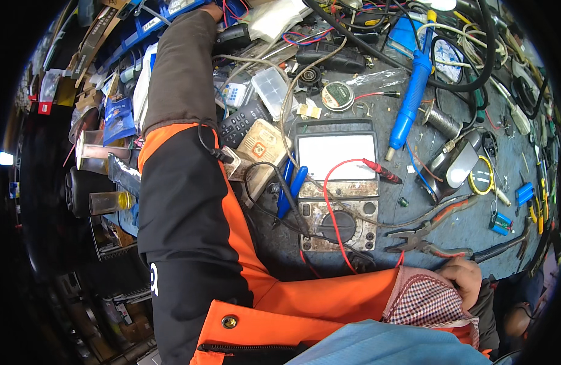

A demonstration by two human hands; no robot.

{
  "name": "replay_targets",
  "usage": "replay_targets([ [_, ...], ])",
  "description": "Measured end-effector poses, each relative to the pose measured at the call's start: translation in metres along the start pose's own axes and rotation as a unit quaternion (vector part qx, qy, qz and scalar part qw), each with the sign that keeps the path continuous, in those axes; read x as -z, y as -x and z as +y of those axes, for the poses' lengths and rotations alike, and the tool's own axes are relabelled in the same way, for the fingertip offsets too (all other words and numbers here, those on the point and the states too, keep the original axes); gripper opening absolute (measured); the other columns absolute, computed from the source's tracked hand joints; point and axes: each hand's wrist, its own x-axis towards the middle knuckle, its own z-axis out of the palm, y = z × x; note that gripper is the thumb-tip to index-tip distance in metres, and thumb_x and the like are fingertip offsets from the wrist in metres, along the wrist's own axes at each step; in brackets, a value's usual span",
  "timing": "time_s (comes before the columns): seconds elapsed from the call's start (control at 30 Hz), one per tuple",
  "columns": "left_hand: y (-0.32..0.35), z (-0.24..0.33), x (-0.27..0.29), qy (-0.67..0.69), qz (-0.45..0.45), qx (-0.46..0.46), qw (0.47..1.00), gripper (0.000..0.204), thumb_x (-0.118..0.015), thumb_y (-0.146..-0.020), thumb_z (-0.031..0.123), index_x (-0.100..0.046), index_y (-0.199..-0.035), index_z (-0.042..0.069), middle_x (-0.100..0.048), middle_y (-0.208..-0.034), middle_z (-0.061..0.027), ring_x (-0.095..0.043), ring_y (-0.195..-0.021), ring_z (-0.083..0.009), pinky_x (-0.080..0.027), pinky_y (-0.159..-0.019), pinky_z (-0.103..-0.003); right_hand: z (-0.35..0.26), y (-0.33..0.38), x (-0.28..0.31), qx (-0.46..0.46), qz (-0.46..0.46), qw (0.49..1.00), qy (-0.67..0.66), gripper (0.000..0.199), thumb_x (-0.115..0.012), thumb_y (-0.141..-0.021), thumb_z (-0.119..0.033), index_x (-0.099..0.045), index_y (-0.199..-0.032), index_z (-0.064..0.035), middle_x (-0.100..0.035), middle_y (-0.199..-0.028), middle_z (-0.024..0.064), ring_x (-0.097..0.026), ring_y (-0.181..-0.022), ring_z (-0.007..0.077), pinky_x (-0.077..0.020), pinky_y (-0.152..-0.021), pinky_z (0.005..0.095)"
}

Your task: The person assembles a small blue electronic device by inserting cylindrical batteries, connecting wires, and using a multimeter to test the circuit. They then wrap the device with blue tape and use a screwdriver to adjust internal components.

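The left hand (212, 10) is reaching far into the blue plastic parts bins (148, 25) at the upper left of the frame; its fingers are hidden, so its grip cannot be told. The right hand (464, 277) is resting curled and empty at the counter (475, 228) edge, lower right, beside red-handled steel pliers (429, 234). The grey analogue multimeter (336, 182) is lying idle at centre. Judged step: fetching a part.

the multimeter (337, 182) has a worn, stained plastic case with a glossy window. the pliers (435, 234) are dull metal. the bench (475, 225) top looks rough, scratched.
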Motion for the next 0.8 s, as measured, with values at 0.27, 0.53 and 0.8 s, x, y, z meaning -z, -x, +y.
replay_targets([
  [0.27,-0.045,-0.06,-0.115,-0.009,-0.147,-0.078,0.986,0.041,-0.076,-0.091,0.034,-0.071,-0.121,0.007,-0.072,-0.117,-0.0237,-0.069,-0.11,-0.0392,-0.055,-0.096,-0.044,-0.003,0.0,-0.004,0.003,0.02,1.0,0.008,0.02,-0.081,-0.079,-0.01,-0.071,-0.093,-0.0007,-0.068,-0.077,0.0134,-0.069,-0.062,0.031,-0.0524,-0.057,0.037],
  [0.53,-0.055,-0.074,-0.128,-0.001,-0.188,-0.071,0.98,0.046,-0.076,-0.091,0.038,-0.071,-0.123,0.006,-0.072,-0.118,-0.0233,-0.069,-0.111,-0.0382,-0.054,-0.097,-0.044,0.002,0.001,0.0,0.014,0.005,1.0,-0.009,0.021,-0.081,-0.079,-0.012,-0.071,-0.093,-0.0014,-0.068,-0.076,0.0133,-0.068,-0.061,0.0308,-0.0519,-0.056,0.0374],
  [0.8,-0.045,-0.079,-0.126,0.017,-0.219,-0.054,0.974,0.05,-0.075,-0.09,0.042,-0.071,-0.124,0.005,-0.073,-0.119,-0.023,-0.068,-0.111,-0.0371,-0.053,-0.097,-0.043,0.01,0.008,-0.001,0.036,0.005,0.999,-0.023,0.022,-0.079,-0.08,-0.013,-0.07,-0.096,0.0,-0.068,-0.078,0.0137,-0.068,-0.063,0.0298,-0.0529,-0.059,0.0375],
])
